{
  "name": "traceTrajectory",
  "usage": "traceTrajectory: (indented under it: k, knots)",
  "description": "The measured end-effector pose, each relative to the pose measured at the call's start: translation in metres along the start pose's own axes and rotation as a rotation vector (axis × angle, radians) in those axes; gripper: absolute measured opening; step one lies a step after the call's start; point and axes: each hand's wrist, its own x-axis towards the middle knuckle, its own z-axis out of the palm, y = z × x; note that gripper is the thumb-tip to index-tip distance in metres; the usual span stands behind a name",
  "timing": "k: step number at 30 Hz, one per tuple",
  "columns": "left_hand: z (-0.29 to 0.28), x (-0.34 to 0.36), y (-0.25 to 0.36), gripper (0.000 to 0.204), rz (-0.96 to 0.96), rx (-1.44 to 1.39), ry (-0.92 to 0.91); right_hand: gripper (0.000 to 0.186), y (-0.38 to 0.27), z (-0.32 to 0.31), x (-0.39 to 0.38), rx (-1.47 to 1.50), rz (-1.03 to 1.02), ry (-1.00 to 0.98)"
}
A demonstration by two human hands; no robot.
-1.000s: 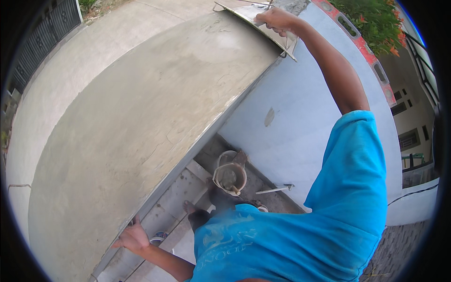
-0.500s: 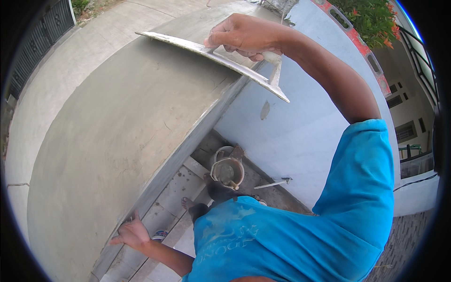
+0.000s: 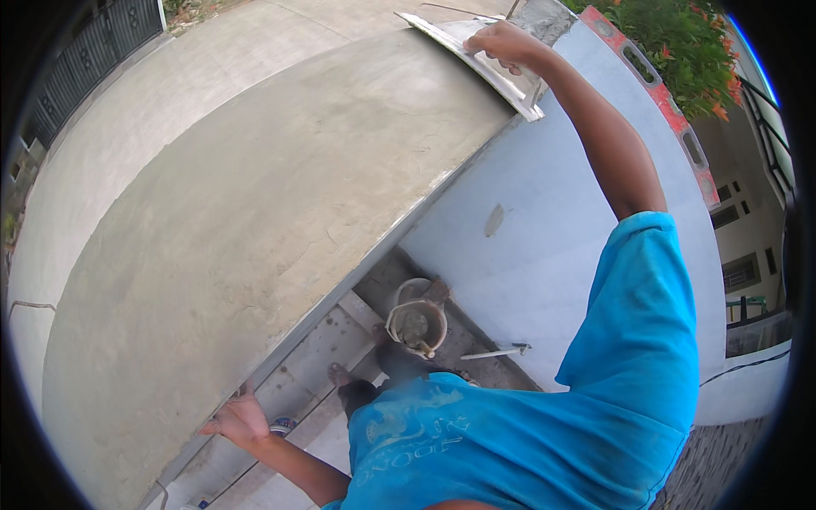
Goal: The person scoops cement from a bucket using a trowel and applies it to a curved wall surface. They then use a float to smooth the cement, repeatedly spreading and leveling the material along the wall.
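My right hand (image 3: 504,44) is closed on the grip of a long plastering trowel (image 3: 527,105), whose blade lies at the far upper end of the grey plastered slab (image 3: 221,212), along its top surface and near the pale blue wall (image 3: 463,246). At the lower left, my left hand (image 3: 238,418) has its fingers spread on the slab's near edge, with nothing visible in it. My forearms and blue shirt sleeve fill the right and lower parts.
Pale buckets (image 3: 416,314) stand in the narrow step area below, beside my feet (image 3: 338,374) and a thin white bar (image 3: 489,353). A red perforated level (image 3: 605,27) lies along the blue wall's top near plants. A metal gate (image 3: 85,59) borders the concrete pavement at upper left.
Half a second ago the trowel was nearer, over the middle-upper slab; my right hand has moved it back to the far upper end. My left hand stays at the edge.
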Motion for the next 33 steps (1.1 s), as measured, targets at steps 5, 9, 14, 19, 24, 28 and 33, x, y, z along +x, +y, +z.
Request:
traceTrajectory:
  k: [5, 9, 14, 19, 24, 28, 33]
  knots:
    - [0.017, -0.006, 0.002, 0.136, 0.022, 0.031, 0.042, 0.041, -0.054, 0.027, -0.049, -0.040, -0.221, -0.069]
    - [0.003, -0.003, 0.001, 0.135, 0.036, -0.046, 0.064, 0.041, -0.081, 0.008, -0.099, 0.202, -0.176, -0.163]
    - [-0.006, 0.006, -0.006, 0.136, 0.035, -0.048, 0.028, 0.044, 0.011, -0.024, -0.061, 0.177, 0.078, 0.039]
    - [-0.006, 0.005, -0.003, 0.130, 0.029, -0.069, 0.050, 0.050, 0.038, -0.019, -0.024, 0.164, 0.121, -0.037]
    - [0.007, -0.001, 0.001, 0.135, 0.043, -0.024, 0.091, 0.051, 0.003, -0.011, -0.033, 0.133, 0.112, -0.076]
    - [0.016, -0.007, 0.002, 0.134, 0.031, -0.042, 0.086, 0.045, -0.031, -0.004, -0.051, 0.116, 0.026, -0.154]
    - [0.007, -0.004, -0.001, 0.133, 0.031, -0.053, 0.018, 0.041, -0.077, 0.005, -0.094, 0.173, -0.051, -0.194]
